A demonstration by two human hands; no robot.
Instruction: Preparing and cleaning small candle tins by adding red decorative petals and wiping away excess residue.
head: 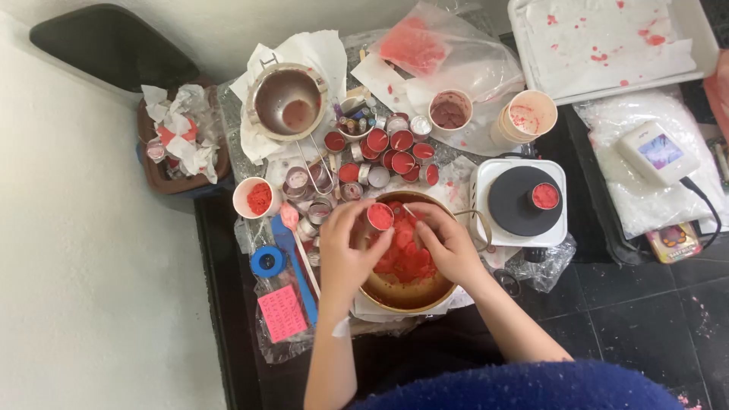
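Observation:
A gold metal bowl (402, 298) holds a heap of red wax pieces (408, 257). My left hand (343, 247) grips a small round tin of red wax (380, 216) over the bowl's far rim. My right hand (448, 241) is beside it with fingers pinched on a thin white stick (410, 212) that touches the tin. Both forearms come up from the bottom of the view over a blue fuzzy sleeve (524, 387).
Several filled red tealight tins (399, 152) cluster behind the bowl. A white hot plate (520, 201) with one red tin on it stands right. A steel pot (287, 101), paper cups (528, 115), a white tray (607, 45), blue tape (267, 261) and a scale (659, 152) surround them.

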